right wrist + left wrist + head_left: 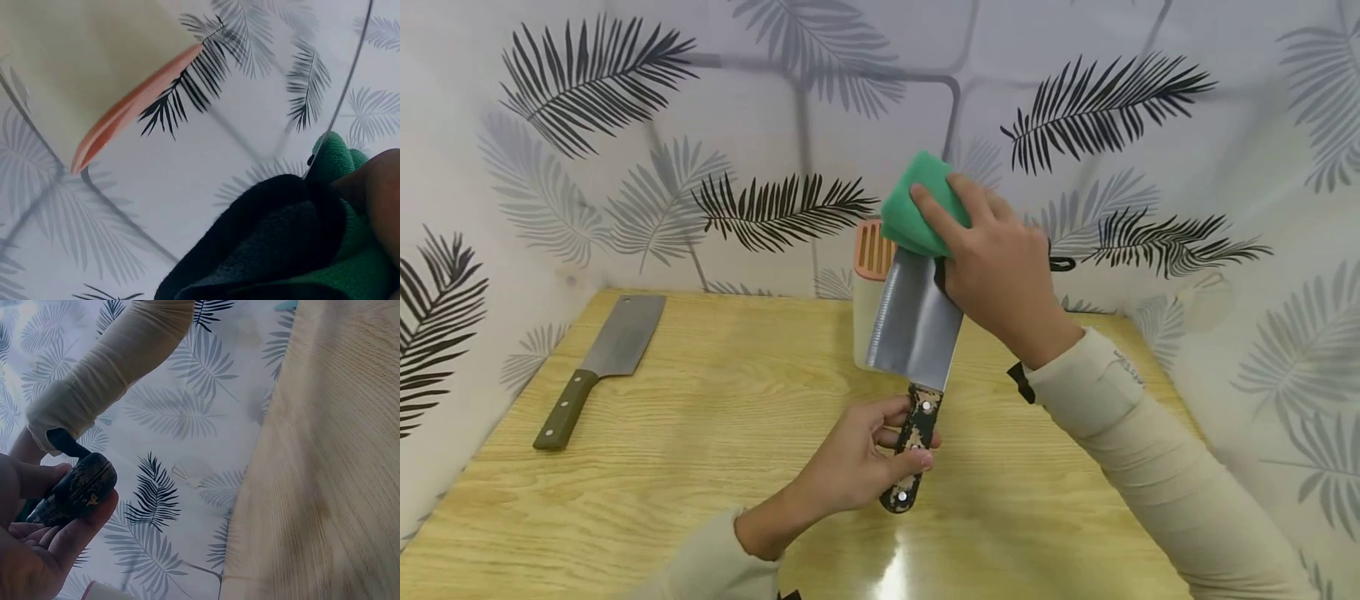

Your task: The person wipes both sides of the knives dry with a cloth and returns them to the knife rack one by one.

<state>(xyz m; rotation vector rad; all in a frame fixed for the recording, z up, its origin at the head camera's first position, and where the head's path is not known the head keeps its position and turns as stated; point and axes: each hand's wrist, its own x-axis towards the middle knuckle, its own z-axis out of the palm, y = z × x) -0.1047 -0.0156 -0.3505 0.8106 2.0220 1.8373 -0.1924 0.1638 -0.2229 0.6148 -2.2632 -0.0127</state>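
Observation:
A cleaver (917, 325) with a broad steel blade is held up in front of me, blade end upward and tilted slightly right. My left hand (853, 458) grips its black-and-tan mottled handle (81, 487), thumb across the front and fingers behind. In my right hand (1003, 267) is a folded green cloth (921, 208), pinched over the blade's top end and hiding that end. The right wrist view shows the cloth's (337, 153) fuzzy folds beside the thin blade edge.
Behind the blade stands a cream knife holder (863, 333) with an orange slotted top. A second cleaver (621, 337) with an olive handle lies on the wooden table (722, 383) at left. A black loop (1062, 264) shows behind my right hand. Leaf-patterned sheeting backs the table.

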